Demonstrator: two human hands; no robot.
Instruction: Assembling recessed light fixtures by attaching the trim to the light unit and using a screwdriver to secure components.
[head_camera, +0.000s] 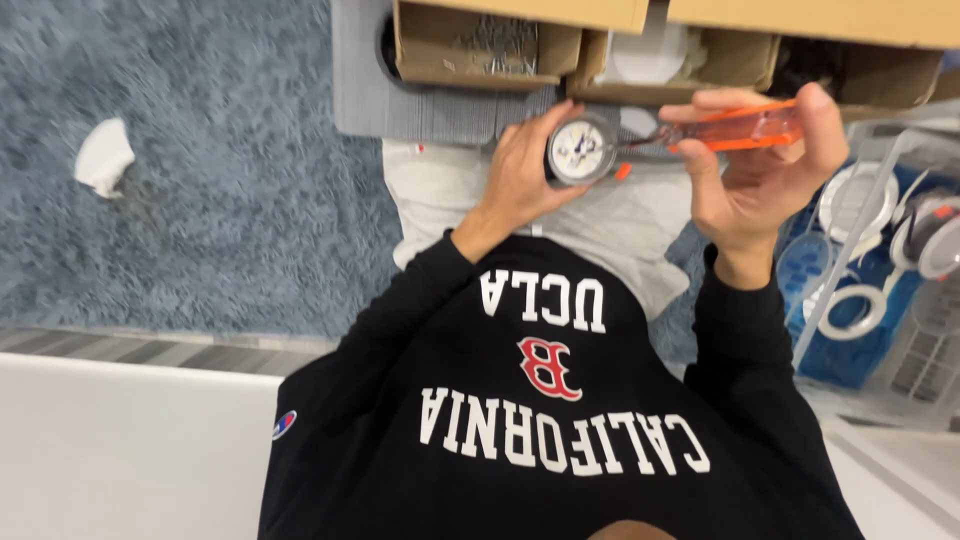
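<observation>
- Right now the left hand (520, 175) has its grip wrapped around a small round part with a white face (581, 152), fingers curled over the rim and thumb underneath
- Over on the other side, the right hand (755, 165) is clamped on an orange-handled screwdriver (745, 128), fingers folded over the translucent handle
- Screwdriver lies level, its shaft reaching across to the round part and meeting it at the edge
- Both things are held up in the air above the lap, over the grey trousers (620, 215), just in front of the cardboard boxes (480, 45)
- Left box holds a heap of small metal pieces, too blurred to name; the box beside it shows something white inside
- Off to the right, a clear plastic bin (905, 300) with white rings and round parts on a blue base
- Blue-grey shaggy carpet (230, 180) spreads to the left, with a scrap of white paper (103, 155) lying on it, well apart from the hands
- Black sweatshirt sleeves cover both arms
</observation>
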